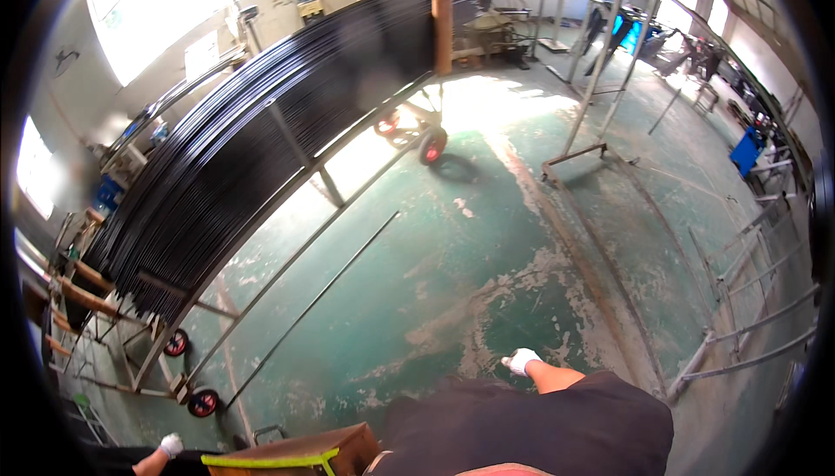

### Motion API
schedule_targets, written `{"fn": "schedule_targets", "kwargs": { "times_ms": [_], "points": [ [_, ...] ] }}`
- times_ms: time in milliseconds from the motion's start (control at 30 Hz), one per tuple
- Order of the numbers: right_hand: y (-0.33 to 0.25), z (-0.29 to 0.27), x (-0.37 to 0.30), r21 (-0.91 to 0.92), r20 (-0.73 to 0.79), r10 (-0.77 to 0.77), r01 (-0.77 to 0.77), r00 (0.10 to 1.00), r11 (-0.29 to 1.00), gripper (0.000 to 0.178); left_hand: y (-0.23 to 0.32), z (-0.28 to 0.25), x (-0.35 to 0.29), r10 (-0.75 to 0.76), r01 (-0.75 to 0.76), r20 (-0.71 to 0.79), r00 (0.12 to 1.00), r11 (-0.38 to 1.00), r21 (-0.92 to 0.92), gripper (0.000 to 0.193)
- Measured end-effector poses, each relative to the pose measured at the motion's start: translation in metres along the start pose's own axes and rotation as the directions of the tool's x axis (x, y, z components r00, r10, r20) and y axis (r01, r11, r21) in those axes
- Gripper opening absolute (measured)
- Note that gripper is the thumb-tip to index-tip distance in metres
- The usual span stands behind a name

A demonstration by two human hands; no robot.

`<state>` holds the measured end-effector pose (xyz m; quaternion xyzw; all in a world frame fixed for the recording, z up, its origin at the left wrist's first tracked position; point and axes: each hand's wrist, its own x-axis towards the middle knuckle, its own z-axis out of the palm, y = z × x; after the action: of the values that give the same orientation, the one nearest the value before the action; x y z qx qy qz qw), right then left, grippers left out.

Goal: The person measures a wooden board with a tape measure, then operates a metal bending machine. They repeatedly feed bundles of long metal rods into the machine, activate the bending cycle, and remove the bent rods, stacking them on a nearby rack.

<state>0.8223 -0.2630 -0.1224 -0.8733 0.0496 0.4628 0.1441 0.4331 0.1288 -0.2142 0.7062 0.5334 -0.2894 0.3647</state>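
Note:
My right hand (521, 361), in a white work glove with fingertips showing, is held over the green floor in front of my dark shirt (539, 428). Its fingers look curled, and nothing shows in them. Far down at the lower left is a second white-gloved hand (171, 446), which I take to be my left. It is small, and its fingers do not show clearly. Between it and my body is a brown box-like thing (287, 446) with a yellow-green edge; a narrow gap shows between that hand and the box.
Long black rods or tubes (261, 119) lie densely stacked on a wheeled metal rack (326, 185) to the left. A thin rod (313, 306) runs along the floor beside it. A metal frame (587, 98) stands at the far right, with more frames (735, 328) nearer. Machinery (491, 33) stands at the back.

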Motion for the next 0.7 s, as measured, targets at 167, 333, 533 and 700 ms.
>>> {"fn": "schedule_targets", "kwargs": {
  "times_ms": [167,333,533,700],
  "points": [
    [-0.012,-0.032,0.001,0.011,-0.101,0.098,-0.098,0.990,0.995,0.058,0.115,-0.041,0.029,0.078,-0.076,0.072,0.994,0.997,-0.019,0.033],
    [-0.045,-0.062,0.026,0.239,-0.076,0.165,-0.143,0.983,0.960,0.058,0.197,-0.087,0.079,0.201,-0.209,0.138,0.970,0.977,0.043,0.029],
    [-0.115,-0.111,0.013,0.510,-0.302,0.186,-0.006,0.935,0.860,0.059,0.315,-0.210,0.184,0.312,-0.316,0.055,0.948,0.946,0.076,0.025],
    [-0.120,-0.135,0.028,0.619,-0.304,0.284,-0.038,0.909,0.785,0.053,0.456,-0.279,0.241,0.387,-0.368,-0.189,0.903,0.921,0.129,0.029]
  ]
}}
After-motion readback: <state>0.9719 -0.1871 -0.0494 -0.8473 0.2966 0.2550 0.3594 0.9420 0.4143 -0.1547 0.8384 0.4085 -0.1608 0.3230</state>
